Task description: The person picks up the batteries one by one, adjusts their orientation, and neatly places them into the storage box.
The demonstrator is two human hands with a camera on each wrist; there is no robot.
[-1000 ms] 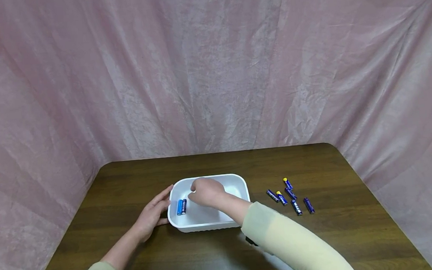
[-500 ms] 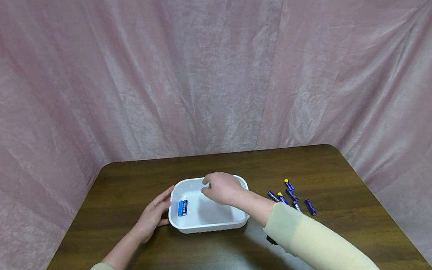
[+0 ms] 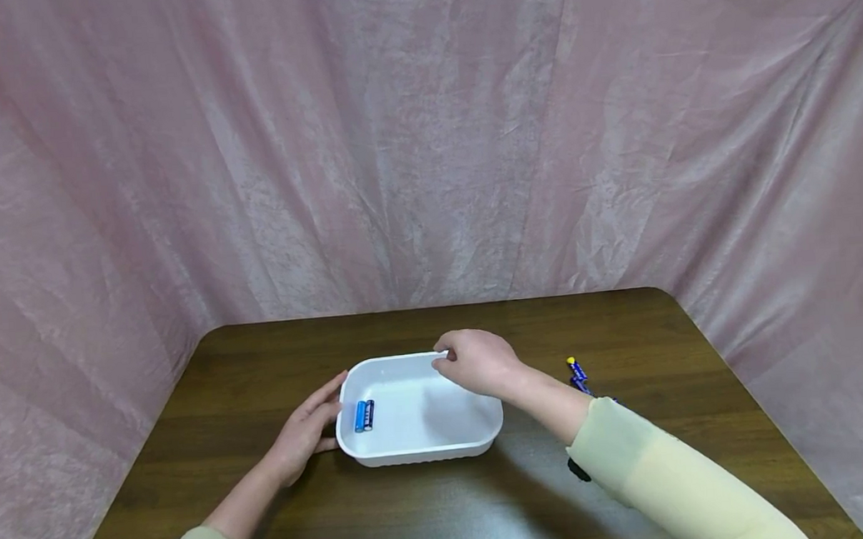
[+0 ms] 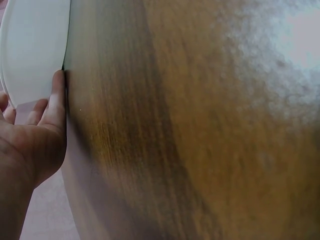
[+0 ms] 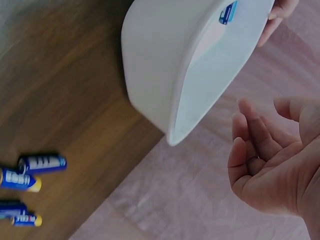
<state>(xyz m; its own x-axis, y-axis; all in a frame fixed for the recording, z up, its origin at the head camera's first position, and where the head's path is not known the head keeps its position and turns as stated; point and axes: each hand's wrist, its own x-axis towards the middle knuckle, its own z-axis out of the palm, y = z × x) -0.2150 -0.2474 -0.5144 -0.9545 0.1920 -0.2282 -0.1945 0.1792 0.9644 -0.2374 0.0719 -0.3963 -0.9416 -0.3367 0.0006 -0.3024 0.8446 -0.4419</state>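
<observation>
A white plastic tub (image 3: 414, 453) stands on the wooden table. Two batteries lie side by side at its left end: a light blue battery (image 3: 360, 417) and a dark blue battery (image 3: 370, 415). My left hand (image 3: 300, 437) rests against the tub's left end, fingers extended along its outside; the left wrist view has those fingers (image 4: 58, 95) touching the white wall. Over the tub's back right corner hovers my right hand (image 3: 478, 361). In the right wrist view its fingers are loosely bent, thumb apart, with nothing between them.
Right of the tub, several loose batteries (image 3: 577, 369) lie on the table (image 3: 679, 369), partly hidden by the right forearm. Some have yellow ends, such as this blue battery (image 5: 20, 180). A pink curtain (image 3: 422, 136) hangs behind the table.
My right hand has risen out of the tub and moved right, towards its back right corner. The two batteries in the tub and the left hand stay practically where they were.
</observation>
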